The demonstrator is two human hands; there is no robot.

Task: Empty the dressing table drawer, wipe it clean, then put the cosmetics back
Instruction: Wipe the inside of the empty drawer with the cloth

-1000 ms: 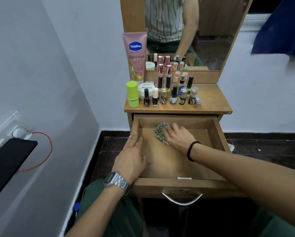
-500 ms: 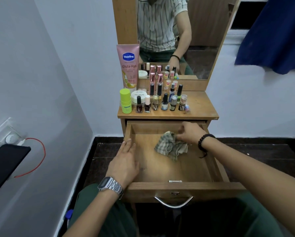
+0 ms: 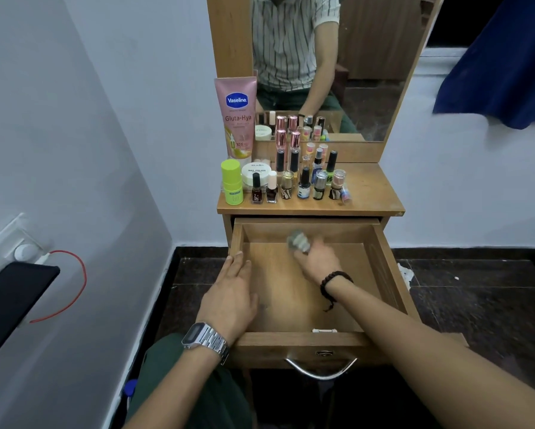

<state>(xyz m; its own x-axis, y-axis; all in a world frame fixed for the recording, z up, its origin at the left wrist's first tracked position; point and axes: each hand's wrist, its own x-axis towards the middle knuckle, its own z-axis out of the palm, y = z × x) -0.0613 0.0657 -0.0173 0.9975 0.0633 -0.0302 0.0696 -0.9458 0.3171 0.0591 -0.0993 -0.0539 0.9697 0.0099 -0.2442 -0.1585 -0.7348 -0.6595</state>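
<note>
Right hand (image 3: 317, 261) clutches bunched cloth (image 3: 297, 240), now swept from drawer (image 3: 383, 274) right rear to centre rear, motion-blurred. Left hand (image 3: 229, 292) flat, fingers straight, braces left wall. Cosmetics (image 3: 303, 184) wait on tabletop beyond cloth; wiping ongoing, restocking pending.

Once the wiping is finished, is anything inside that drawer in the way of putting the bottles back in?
Nothing visible except what is doing the wiping. The open wooden drawer holds only the crumpled grey-green cloth gripped by the right hand near the back wall, and the left hand resting on its left edge. The small cosmetics bottles stand on the tabletop above.
</note>
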